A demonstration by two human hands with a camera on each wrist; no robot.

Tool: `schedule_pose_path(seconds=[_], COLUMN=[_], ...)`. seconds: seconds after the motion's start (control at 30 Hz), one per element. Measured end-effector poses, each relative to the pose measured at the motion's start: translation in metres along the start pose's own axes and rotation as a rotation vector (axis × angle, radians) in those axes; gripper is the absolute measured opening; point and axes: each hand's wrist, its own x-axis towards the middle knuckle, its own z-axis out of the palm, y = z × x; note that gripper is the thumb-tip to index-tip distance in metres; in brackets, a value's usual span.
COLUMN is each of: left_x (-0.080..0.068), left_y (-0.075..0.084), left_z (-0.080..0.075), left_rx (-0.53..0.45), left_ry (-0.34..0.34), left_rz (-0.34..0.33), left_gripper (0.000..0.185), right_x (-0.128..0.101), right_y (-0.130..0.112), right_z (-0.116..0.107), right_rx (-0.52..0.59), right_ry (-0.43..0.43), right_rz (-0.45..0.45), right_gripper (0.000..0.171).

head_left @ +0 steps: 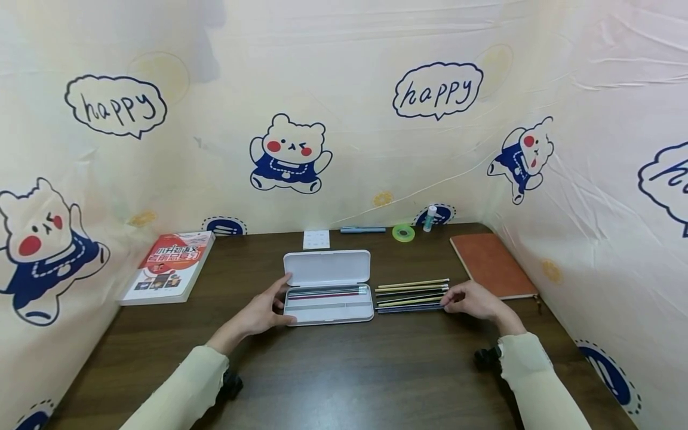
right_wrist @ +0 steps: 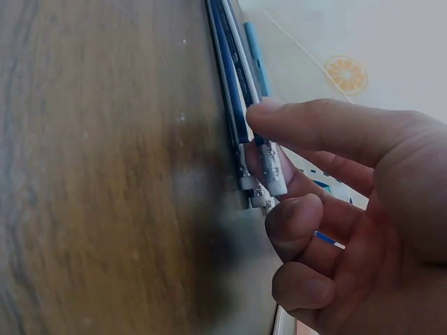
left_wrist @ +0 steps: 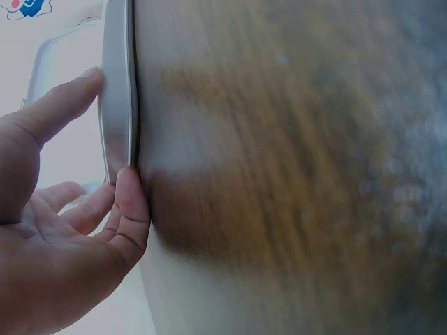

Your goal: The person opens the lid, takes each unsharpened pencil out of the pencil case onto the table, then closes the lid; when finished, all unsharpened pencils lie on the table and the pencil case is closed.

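An open white pencil case (head_left: 330, 321) lies on the table, its lid (head_left: 326, 267) tipped back. Several pencils (head_left: 325, 292) are in its rear compartment. My left hand (head_left: 259, 313) holds the case by its left end, thumb at the front edge and other fingers along the side and back; in the left wrist view the thumb (left_wrist: 66, 105) presses the case wall (left_wrist: 119, 105). Right of the case is a row of several loose pencils (head_left: 411, 288). At their right ends my right hand (head_left: 473, 300) pinches a dark pencil (right_wrist: 241, 63) near its white eraser, between thumb and fingers.
A book (head_left: 169, 269) lies at the left and a brown notebook (head_left: 494, 263) at the right. Along the back stand or lie a white card (head_left: 316, 239), a blue pen (head_left: 362, 230), green tape (head_left: 403, 233) and a glue stick (head_left: 429, 219). Printed cloth hangs behind.
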Motion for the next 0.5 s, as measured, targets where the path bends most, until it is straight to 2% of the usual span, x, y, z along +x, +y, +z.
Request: schedule_pose_path(seconds=[0.13,0.5], left_x=[-0.0002,0.0007], left_y=[0.0004,-0.0007], left_z=[0.0002,-0.0007], left_rx=[0.005,0.008], left_ry=[0.000,-0.005], left_rz=[0.006,0.003], left_gripper=[0.104,0.104], right_x=[0.0026,0.0049], right_y=[-0.0021,-0.0024], right_z=[0.0018,0.0042], right_rx=[-0.002,-0.044], right_ry=[0.034,0.072], right_rz=[0.029,-0.016], right_gripper=[0.004,0.006])
